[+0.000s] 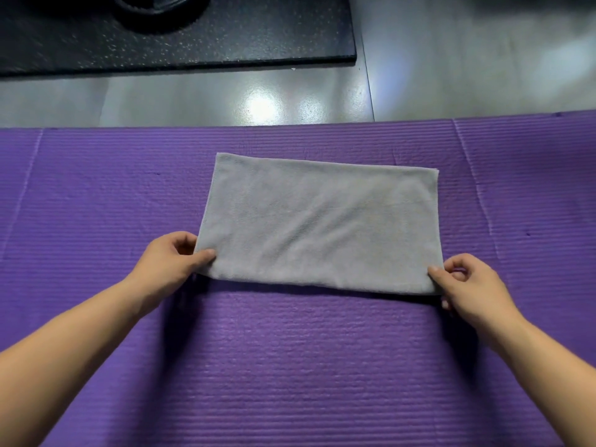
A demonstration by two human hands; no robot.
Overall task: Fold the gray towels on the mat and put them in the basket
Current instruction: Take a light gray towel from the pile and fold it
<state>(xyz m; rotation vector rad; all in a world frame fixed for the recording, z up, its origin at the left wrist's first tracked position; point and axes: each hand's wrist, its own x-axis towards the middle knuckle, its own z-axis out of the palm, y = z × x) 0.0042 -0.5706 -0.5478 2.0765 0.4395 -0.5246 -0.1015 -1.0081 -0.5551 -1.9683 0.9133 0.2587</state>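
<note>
At the far left a black speckled rubber slab (225, 37) lay on the glossy gray floor (451, 75). Nearer, the left hand (174, 258) pinched the near left corner of the gray rectangular terry towel (319, 221), thumb on top and fingers curled beneath. The towel lay spread in the middle of the purple ribbed foam mat (290, 366), its far edge slanting slightly. The right hand (471, 282) pinched the near right corner between thumb and curled fingers.
</note>
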